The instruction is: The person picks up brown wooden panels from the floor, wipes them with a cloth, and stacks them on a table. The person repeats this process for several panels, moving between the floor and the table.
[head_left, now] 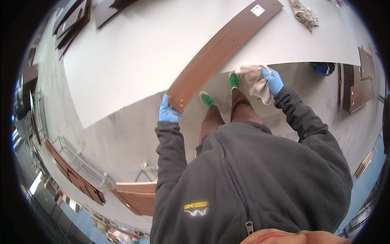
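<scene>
A long reddish-brown wood panel (pixel 215 59) lies slantwise over the white table (pixel 122 61), its near end jutting past the table's front edge. That end is gripped by my left hand (pixel 168 110), in a blue glove, with the fingers partly hidden by the panel. Small holes show near the gripped end, and a white label sits at the far end. In my right hand (pixel 273 80), also blue-gloved, a crumpled pale cloth (pixel 256 81) is bunched and hangs down beside the table edge, to the right of the panel.
Another crumpled rag (pixel 304 16) lies on the table at the far right. Dark panels (pixel 73 24) are stacked at the far left. Brown boards (pixel 359 89) stand beyond the table's right end. More brown panels (pixel 75 173) rest on metal racks behind me at lower left.
</scene>
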`<state>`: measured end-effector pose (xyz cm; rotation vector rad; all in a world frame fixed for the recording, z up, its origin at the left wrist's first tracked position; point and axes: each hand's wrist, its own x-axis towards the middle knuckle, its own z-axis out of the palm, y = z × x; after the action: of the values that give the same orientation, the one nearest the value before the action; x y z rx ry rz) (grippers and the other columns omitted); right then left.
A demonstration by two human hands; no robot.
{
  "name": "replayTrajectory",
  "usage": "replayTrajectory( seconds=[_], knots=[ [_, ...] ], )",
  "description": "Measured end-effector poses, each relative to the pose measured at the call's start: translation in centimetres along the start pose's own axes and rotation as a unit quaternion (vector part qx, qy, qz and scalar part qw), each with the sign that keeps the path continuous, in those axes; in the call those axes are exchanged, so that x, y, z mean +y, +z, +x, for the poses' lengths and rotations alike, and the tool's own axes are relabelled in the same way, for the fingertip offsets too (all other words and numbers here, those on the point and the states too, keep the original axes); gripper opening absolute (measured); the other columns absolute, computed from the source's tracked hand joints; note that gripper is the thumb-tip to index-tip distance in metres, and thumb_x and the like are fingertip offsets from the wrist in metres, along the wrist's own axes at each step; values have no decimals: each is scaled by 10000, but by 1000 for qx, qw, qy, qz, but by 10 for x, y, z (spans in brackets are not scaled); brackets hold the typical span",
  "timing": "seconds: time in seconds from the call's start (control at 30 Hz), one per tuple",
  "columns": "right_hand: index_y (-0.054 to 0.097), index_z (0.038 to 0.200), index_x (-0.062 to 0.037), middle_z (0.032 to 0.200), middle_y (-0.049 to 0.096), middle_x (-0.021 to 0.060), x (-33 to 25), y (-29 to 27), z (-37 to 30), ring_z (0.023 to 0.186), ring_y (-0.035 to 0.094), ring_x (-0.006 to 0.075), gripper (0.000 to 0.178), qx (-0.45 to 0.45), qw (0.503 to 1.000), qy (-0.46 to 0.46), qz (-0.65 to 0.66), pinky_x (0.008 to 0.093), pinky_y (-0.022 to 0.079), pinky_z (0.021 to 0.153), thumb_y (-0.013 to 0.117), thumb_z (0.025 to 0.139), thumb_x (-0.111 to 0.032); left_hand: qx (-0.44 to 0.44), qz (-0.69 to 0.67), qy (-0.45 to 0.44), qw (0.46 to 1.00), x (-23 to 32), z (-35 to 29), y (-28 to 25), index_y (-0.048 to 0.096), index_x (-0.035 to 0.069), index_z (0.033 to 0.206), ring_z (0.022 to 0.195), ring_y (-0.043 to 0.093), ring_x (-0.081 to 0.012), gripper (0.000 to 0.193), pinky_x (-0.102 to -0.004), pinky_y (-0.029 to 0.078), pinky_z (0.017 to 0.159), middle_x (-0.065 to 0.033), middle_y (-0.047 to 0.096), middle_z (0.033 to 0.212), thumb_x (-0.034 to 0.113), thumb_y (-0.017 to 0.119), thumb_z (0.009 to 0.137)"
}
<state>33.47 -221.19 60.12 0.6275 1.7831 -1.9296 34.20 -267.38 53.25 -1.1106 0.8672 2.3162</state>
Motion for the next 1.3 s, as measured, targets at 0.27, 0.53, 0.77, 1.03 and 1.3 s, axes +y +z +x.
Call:
replayTrajectory(
  seconds=[0.27, 0.53, 0.77, 1.03, 1.3],
  knots=[
    [642, 1311, -112, 1364, 604, 166, -14, 105, 29, 1317, 547, 327, 642, 2, 712, -502, -490, 530, 404, 1165, 731, 675, -113, -14, 89, -3, 996, -43, -42, -10, 468, 11, 1497, 1304, 599, -315, 589, -485, 502, 1111, -155, 590, 1454, 241, 702, 1008],
    [661, 1290, -192, 1322, 628, 107, -79, -74, 170, 1299, 553, 339, 396, 82, 669, -433, -598, 534, 384, 1132, 623, 897, -234, 78, 66, -17, 995, -57, -82, -67, 470, 20, 1496, 1309, 597, -350, 585, -508, 503, 1109, -180, 581, 1468, 228, 709, 1004],
    [531, 1482, -190, 1492, 553, 137, -137, -221, 293, 1360, 535, 328, 543, 248, 679, -212, -658, 479, 378, 1140, 543, 984, -408, 171, 86, 67, 979, -61, -118, -34, 570, 65, 1415, 1071, 714, -319, 636, -473, 619, 799, -159, 676, 1350, 510, 686, 976],
    [584, 1432, -35, 1536, 526, 211, -86, -174, 140, 1424, 483, 400, 724, 380, 652, -469, -460, 519, 368, 1174, 856, 814, -295, 160, 62, 142, 975, -37, -204, 41, 536, -6, 1457, 1238, 657, -329, 619, -462, 545, 1059, -193, 637, 1409, 445, 618, 1042],
    [552, 1449, -105, 1376, 649, 84, -58, -40, 138, 1219, 644, 205, 624, -24, 892, 89, 443, 352, 532, 1010, 680, 988, -505, 96, 111, 204, 968, -27, -220, 39, 591, -25, 1381, 1169, 677, -245, 508, -404, 544, 1037, -134, 677, 1329, 343, 656, 1036]
  ],
)
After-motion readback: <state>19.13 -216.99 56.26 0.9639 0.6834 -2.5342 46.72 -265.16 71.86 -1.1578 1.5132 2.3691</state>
